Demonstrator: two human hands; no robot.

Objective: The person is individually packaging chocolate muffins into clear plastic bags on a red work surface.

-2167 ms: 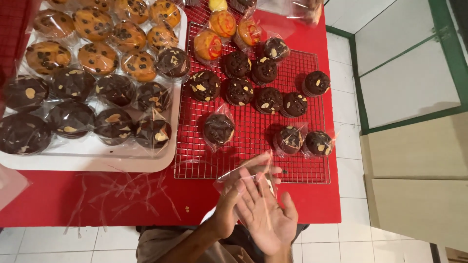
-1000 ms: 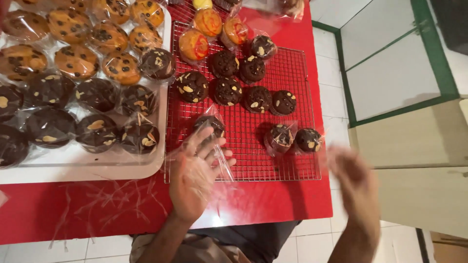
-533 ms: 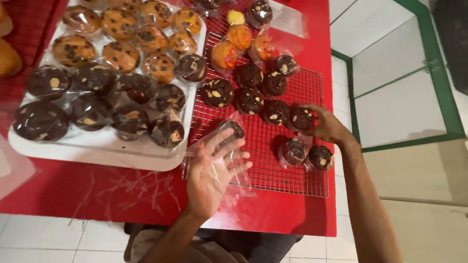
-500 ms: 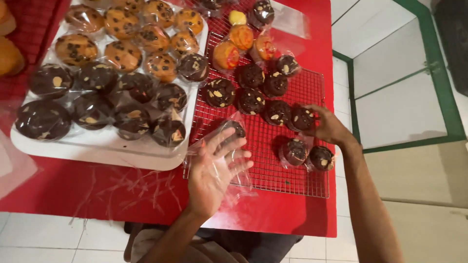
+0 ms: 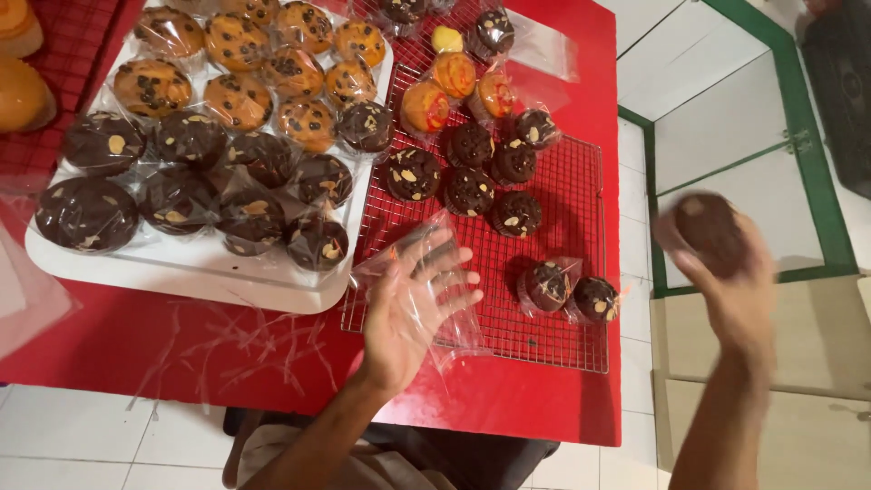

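Note:
My left hand (image 5: 413,308) is palm up over the near edge of the red wire cooling rack (image 5: 572,349), with a clear plastic bag (image 5: 454,322) draped on its fingers. My right hand (image 5: 735,281) is raised off to the right of the table and grips a dark chocolate muffin (image 5: 709,231), blurred by motion. Several bare chocolate muffins with nut flakes (image 5: 469,191) sit in the middle of the rack. Two bagged chocolate muffins (image 5: 570,290) lie at the rack's near right corner.
A white tray (image 5: 181,272) at the left holds several bagged chocolate and chocolate-chip muffins. Orange bagged muffins (image 5: 454,86) sit at the rack's far end. Clear strips litter the red table (image 5: 136,349). White floor tiles and a green-framed panel (image 5: 753,136) lie right.
My right hand reached onto the rack, took a chocolate muffin from its right side and lifted it away to the right. My left hand stayed over the rack with the bag.

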